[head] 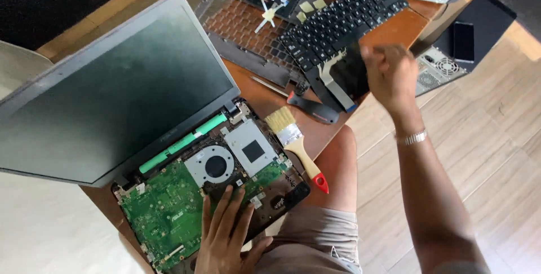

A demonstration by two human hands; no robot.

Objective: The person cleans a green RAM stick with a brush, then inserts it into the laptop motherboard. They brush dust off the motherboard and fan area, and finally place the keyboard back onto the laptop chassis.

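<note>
An opened laptop lies on the wooden table (389, 26), its dark screen (112, 94) tilted back and its green motherboard (163, 206) bare, with a round fan (215, 166) and a silver plate beside it. My left hand (228, 234) rests flat on the motherboard's near edge, fingers spread, holding nothing. My right hand (391, 74) is raised and blurred with its fingers curled, at the near edge of the loose black keyboard (338, 23). Whether it touches the keyboard I cannot tell.
A paintbrush (296, 144) with a wooden, red-tipped handle lies right of the motherboard. A black-handled screwdriver (313, 108) lies beyond it. The laptop's removed keyboard frame (242, 26) sits at the back. A computer case (439, 68) and a dark phone (463, 40) stand off the table's right edge.
</note>
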